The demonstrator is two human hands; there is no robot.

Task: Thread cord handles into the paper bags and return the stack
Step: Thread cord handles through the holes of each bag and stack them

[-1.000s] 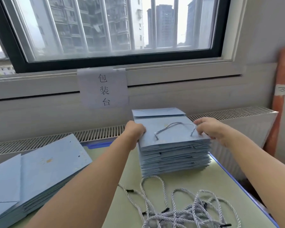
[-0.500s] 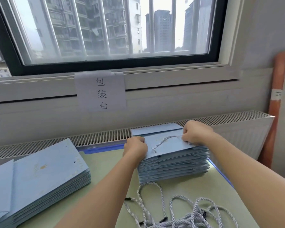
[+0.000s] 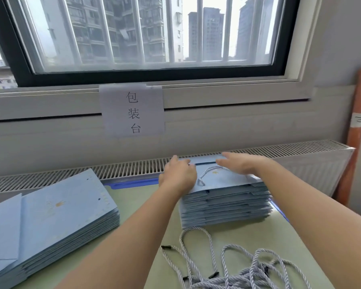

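Left hand (image 3: 178,177) and right hand (image 3: 241,164), fingers flat, press the corded pale-blue paper bag (image 3: 223,180) onto the far stack (gripping nothing); next, take a loose grey cord handle (image 3: 196,247).

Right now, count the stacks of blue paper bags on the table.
2. One stack of blue paper bags lies at the left; the other stack sits centre-right, under both hands. More may lie outside the view.

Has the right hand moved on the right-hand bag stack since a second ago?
Yes. The right hand has opened flat and slid left across the top bag, away from the stack's right edge toward the left hand.
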